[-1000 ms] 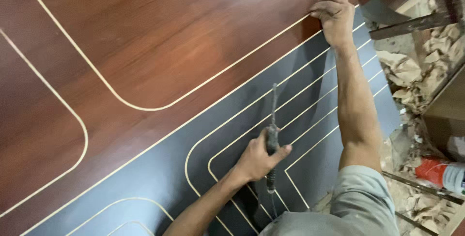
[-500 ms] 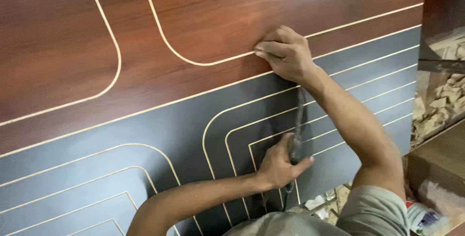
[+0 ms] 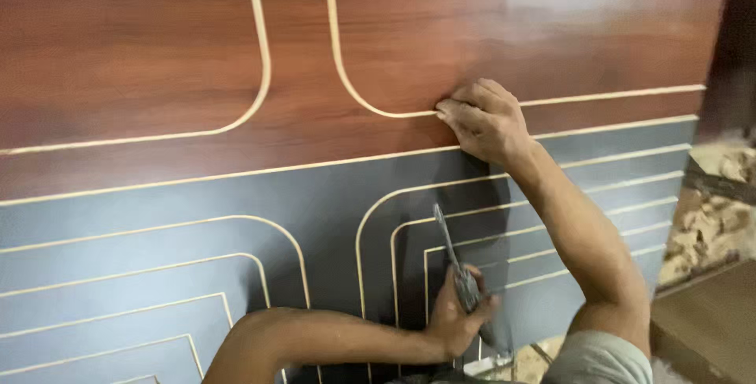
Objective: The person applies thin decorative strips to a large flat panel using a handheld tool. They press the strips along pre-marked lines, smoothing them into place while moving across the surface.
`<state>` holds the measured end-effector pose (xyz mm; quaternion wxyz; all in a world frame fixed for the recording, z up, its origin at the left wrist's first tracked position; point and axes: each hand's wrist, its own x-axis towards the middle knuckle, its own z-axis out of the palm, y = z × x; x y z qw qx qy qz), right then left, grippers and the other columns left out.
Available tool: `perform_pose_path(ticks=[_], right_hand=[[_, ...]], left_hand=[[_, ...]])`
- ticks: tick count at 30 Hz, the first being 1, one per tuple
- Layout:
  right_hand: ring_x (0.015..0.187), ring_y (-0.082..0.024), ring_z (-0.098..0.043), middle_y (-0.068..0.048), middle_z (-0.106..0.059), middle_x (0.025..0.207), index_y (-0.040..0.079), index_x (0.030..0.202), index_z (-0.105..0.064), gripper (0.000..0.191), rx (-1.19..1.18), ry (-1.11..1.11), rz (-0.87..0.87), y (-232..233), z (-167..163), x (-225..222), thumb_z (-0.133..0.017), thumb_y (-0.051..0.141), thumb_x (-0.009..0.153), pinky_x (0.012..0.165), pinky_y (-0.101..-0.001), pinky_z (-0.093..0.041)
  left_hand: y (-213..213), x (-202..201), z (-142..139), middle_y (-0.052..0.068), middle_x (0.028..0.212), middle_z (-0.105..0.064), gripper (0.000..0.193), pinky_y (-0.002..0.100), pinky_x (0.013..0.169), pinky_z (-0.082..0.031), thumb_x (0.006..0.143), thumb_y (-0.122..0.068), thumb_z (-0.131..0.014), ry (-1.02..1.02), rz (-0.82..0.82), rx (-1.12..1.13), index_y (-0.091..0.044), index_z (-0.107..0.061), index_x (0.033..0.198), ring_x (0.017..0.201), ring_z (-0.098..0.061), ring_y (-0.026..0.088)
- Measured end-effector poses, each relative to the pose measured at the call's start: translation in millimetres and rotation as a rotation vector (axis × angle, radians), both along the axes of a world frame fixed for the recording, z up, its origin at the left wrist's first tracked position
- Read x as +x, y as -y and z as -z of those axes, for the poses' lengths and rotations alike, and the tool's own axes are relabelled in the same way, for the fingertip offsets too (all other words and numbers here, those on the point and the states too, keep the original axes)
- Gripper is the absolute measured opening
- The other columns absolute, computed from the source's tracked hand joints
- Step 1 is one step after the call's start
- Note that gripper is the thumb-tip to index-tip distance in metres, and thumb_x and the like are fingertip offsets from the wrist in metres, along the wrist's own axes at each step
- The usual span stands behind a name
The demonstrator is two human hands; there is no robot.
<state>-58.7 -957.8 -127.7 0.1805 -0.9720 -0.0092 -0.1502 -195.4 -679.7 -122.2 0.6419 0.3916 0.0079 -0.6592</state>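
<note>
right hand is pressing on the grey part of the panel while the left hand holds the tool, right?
Not quite. In the head view the right hand presses on the red-brown wood part of the panel, at a pale inlay line. The left hand does hold the tool.

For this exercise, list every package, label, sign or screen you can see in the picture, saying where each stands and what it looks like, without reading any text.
None is in view: no package, label, sign or screen.
The picture shows only a large panel, red-brown wood grain above and dark grey below with pale inlaid lines, the right hand pressed on it, and the left hand gripping a slim grey tool.
</note>
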Motion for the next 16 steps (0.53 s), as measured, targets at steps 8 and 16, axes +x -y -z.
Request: perform_pose_path(ticks=[8, 16], right_hand=[[0.081, -0.026, -0.063, -0.01, -0.064, 0.095, 0.001, 0.105, -0.074, 0.017, 0.003, 0.09, 0.016, -71.2, 11.2, 72.5, -0.08, 0.001, 0.089, 0.071, -0.0387, -0.054], [0.082, -0.028, -0.065, -0.012, -0.064, 0.095, -0.001, 0.11, -0.072, 0.02, -0.026, 0.031, 0.209, -90.0, -2.0, 78.4, -0.075, 0.003, 0.09, 0.07, -0.0385, -0.055]], left_hand=[[-15.2, -22.6, 22.3, 0.003, 0.098, -0.05, 0.066, 0.031, 0.076, -0.046, 0.092, -0.06, -0.071, 0.096, 0.133, 0.042, -0.01, -0.045, 0.125, 0.086, -0.052, 0.012], [6.5, -63.4, 75.7, 0.008, 0.09, -0.049, 0.081, 0.033, 0.075, -0.043, 0.091, -0.068, -0.079, 0.092, 0.0, 0.075, 0.005, -0.056, 0.12, 0.08, -0.049, 0.013]])
